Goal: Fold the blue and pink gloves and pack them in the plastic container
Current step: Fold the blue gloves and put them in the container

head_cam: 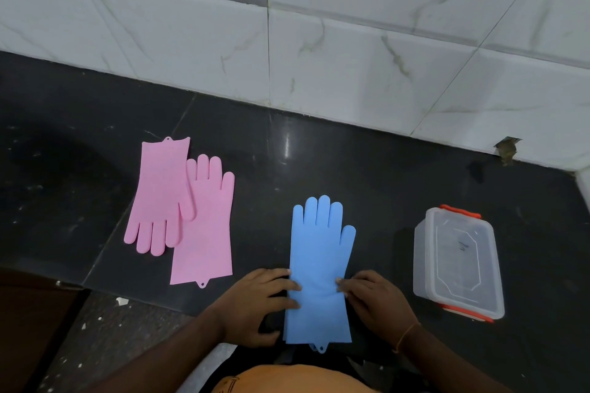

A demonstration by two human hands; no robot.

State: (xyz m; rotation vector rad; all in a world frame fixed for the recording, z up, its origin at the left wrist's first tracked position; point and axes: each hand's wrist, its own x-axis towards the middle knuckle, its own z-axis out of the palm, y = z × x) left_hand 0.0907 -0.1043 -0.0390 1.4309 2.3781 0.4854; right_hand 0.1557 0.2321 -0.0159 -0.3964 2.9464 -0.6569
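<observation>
From the head view I see the blue gloves (320, 268) stacked flat near the front edge of the dark surface (399, 175), fingers pointing at the tiled wall (351, 51). My left hand (255, 306) rests its straight fingertips on the cuff's left edge; my right hand (373, 297) presses bent fingertips on the right edge, gripping nothing. The pink gloves (182, 210) lie overlapped toward the left. The lidded container (458, 262) sits toward the right.
</observation>
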